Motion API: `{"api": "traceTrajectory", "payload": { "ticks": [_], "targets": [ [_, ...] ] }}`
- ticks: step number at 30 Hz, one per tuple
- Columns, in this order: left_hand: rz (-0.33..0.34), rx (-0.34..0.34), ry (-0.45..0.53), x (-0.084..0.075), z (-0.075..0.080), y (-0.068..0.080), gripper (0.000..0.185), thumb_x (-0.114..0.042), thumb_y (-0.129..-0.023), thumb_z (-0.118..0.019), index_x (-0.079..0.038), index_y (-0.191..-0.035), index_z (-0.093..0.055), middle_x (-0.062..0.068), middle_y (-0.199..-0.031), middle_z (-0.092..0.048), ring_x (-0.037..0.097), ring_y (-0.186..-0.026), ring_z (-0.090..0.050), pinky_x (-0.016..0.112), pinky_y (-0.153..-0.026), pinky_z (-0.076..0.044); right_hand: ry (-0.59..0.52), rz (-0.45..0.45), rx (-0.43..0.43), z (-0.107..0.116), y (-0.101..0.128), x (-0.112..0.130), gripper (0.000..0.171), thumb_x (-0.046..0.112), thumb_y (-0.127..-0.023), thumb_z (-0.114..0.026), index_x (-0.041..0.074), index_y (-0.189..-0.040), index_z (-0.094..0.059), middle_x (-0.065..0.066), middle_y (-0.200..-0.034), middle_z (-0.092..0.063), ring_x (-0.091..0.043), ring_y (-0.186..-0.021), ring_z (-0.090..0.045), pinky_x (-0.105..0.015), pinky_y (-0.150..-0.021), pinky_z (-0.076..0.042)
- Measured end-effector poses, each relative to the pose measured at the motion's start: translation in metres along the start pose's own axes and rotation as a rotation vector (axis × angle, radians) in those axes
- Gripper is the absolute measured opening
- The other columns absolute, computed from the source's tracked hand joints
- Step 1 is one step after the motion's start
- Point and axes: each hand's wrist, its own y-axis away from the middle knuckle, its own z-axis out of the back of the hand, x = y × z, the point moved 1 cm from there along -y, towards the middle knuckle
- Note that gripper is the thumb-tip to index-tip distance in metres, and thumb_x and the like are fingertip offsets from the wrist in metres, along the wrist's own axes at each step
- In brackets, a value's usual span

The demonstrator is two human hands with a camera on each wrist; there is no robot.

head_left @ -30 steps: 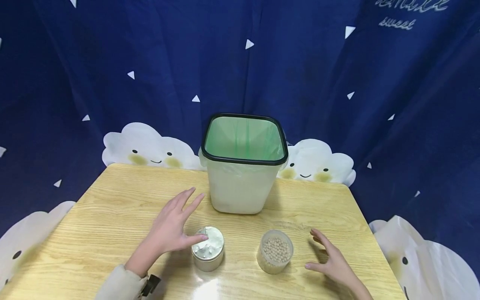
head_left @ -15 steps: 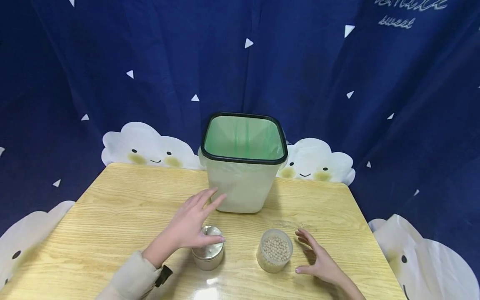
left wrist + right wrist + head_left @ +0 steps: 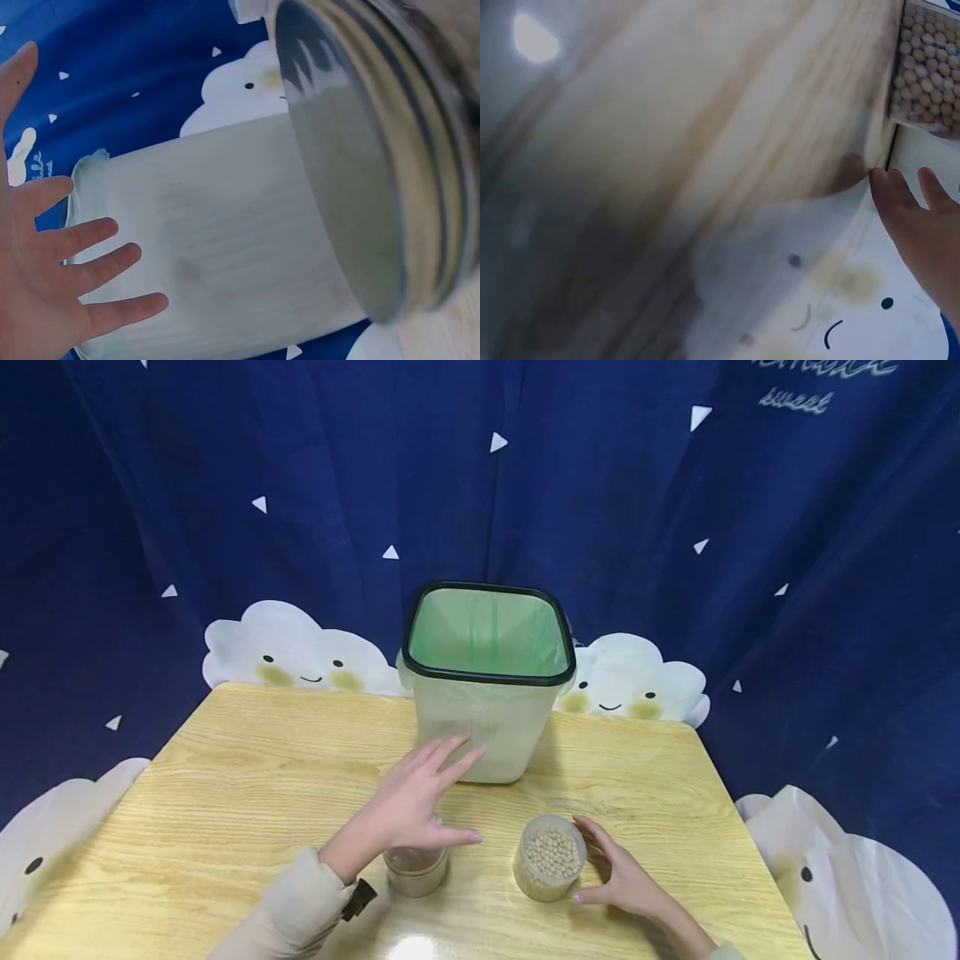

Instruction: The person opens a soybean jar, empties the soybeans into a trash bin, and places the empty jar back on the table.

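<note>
My left hand [image 3: 415, 803], fingers spread, passes over a round metal tin [image 3: 417, 882] and hides most of its shiny lid from the head camera. In the left wrist view the tin [image 3: 420, 157] looms large at the upper right, with the spread fingers well apart from it. A clear round jar [image 3: 531, 883], full of small beige balls [image 3: 552, 853], stands on the table to the right. Beside this jar is my right hand [image 3: 617, 875], thumb and fingers parted, fingertips right at the jar's right side. The right wrist view shows those fingers [image 3: 900, 195] just below the jar [image 3: 926, 71].
Behind both containers stands a white bin [image 3: 487, 718] with a black rim and a green-tinted inside. The wooden table [image 3: 285, 760] ends at a dark blue curtain [image 3: 322, 485] printed with clouds and white triangles.
My left hand has moved right across the tin, in front of the bin. My right hand has come left, up to the jar. Tin, jar and bin stand where they were.
</note>
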Motion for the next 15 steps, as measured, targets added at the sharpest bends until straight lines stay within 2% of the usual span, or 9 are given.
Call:
{"api": "traceTrajectory", "payload": {
  "ticks": [4, 8, 11, 15],
  "targets": [
    [0.006, 0.012, 0.019, -0.005, -0.003, -0.007, 0.098, -0.071, -0.066, -0.059, -0.018, -0.143, -0.029, 0.015, -0.140, -0.034, 0.036, -0.123, -0.037, 0.054, -0.093, -0.036, -0.031, -0.025, 0.030, -0.003, -0.004, -0.003, 0.098, 0.016, -0.066, -0.081, 0.000, -0.142, -0.021, -0.020, -0.136, -0.039, -0.023, -0.121, -0.041, -0.039, -0.093, -0.041],
    [0.022, 0.040, 0.040, -0.009, -0.007, -0.014, 0.098, -0.071, -0.067, -0.058, -0.021, -0.145, -0.024, 0.014, -0.141, -0.034, 0.033, -0.125, -0.036, 0.052, -0.092, -0.037, -0.069, -0.062, 0.065, -0.006, -0.008, -0.006, 0.100, 0.018, -0.066, -0.082, 0.003, -0.143, -0.020, -0.015, -0.139, -0.037, -0.019, -0.123, -0.039, -0.027, -0.098, -0.033],
    [0.026, 0.052, 0.056, -0.013, -0.011, -0.018, 0.099, -0.070, -0.068, -0.058, -0.022, -0.146, -0.021, 0.014, -0.141, -0.034, 0.033, -0.125, -0.036, 0.051, -0.094, -0.036, -0.123, -0.068, 0.098, -0.009, -0.011, -0.006, 0.102, 0.016, -0.066, -0.081, 0.002, -0.144, -0.017, -0.016, -0.141, -0.032, -0.023, -0.126, -0.034, -0.023, -0.099, -0.028],
    [0.021, 0.058, 0.073, -0.016, -0.016, -0.021, 0.099, -0.069, -0.068, -0.059, -0.021, -0.146, -0.020, 0.014, -0.141, -0.033, 0.032, -0.125, -0.036, 0.050, -0.095, -0.035, -0.186, -0.049, 0.129, -0.012, -0.014, -0.007, 0.102, 0.011, -0.066, -0.081, 0.003, -0.144, -0.015, -0.020, -0.141, -0.030, -0.034, -0.125, -0.033, -0.024, -0.098, -0.030]
  ]
}}
